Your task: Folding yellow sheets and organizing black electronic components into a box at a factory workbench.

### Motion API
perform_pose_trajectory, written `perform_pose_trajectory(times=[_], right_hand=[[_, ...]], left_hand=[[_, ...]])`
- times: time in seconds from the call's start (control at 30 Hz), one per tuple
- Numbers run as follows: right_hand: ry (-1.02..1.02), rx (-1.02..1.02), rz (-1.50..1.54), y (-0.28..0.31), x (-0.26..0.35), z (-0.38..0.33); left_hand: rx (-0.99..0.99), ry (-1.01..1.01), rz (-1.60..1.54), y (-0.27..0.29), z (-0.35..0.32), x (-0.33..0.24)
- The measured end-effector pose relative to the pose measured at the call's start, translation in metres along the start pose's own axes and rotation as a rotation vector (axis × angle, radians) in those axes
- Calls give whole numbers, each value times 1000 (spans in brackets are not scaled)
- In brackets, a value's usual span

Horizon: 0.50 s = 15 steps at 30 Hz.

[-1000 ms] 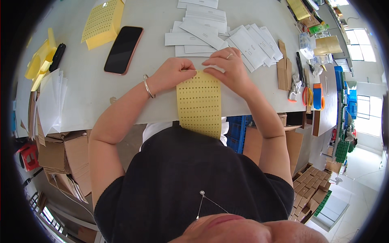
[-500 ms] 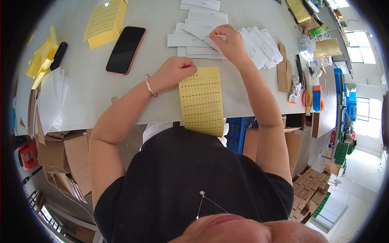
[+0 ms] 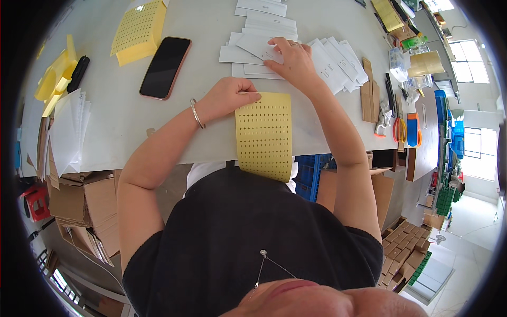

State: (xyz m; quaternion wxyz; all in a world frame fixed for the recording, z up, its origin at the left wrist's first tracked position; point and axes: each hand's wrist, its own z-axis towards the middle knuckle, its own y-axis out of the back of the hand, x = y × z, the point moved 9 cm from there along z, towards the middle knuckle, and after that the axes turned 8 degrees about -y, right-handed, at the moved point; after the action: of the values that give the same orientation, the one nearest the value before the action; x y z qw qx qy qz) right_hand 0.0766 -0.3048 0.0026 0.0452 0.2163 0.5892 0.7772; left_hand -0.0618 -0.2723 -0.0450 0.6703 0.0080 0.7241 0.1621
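My left hand (image 3: 228, 98) pinches the top left corner of a yellow sticker sheet (image 3: 264, 132) with rows of small dark marks. The sheet hangs over the table's front edge, its lower end bent against my black top. Farther off, my right hand (image 3: 293, 62) has its thumb and fingers apart, with the fingertips on a white paper slip (image 3: 260, 46). That slip lies on a loose spread of similar slips, and part of it is under the hand. A second fan of white slips (image 3: 331, 66) lies just right of this hand.
A phone (image 3: 166, 67) and a yellow sheet stack (image 3: 138, 29) lie to the left. White papers (image 3: 69, 129) and yellow strips (image 3: 57, 74) sit at the far left. Brown cardboard pieces (image 3: 368, 92), scissors (image 3: 400, 129) and an orange-and-blue tape roll (image 3: 414, 129) lie to the right.
My right hand has gone from a pinch above the slips to spread fingers resting on one. My left hand and the yellow sheet have shifted slightly nearer to me.
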Motion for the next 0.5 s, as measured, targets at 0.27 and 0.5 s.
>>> perform_pose_trajectory(times=[0.27,0.5], right_hand=[[-256,-186,-222,42,-92,-29],[219,-20,248,30,39,-57]], left_hand=[[-33,-64,-73,-2,3,11],[-49,16,-69,1,-1,17]])
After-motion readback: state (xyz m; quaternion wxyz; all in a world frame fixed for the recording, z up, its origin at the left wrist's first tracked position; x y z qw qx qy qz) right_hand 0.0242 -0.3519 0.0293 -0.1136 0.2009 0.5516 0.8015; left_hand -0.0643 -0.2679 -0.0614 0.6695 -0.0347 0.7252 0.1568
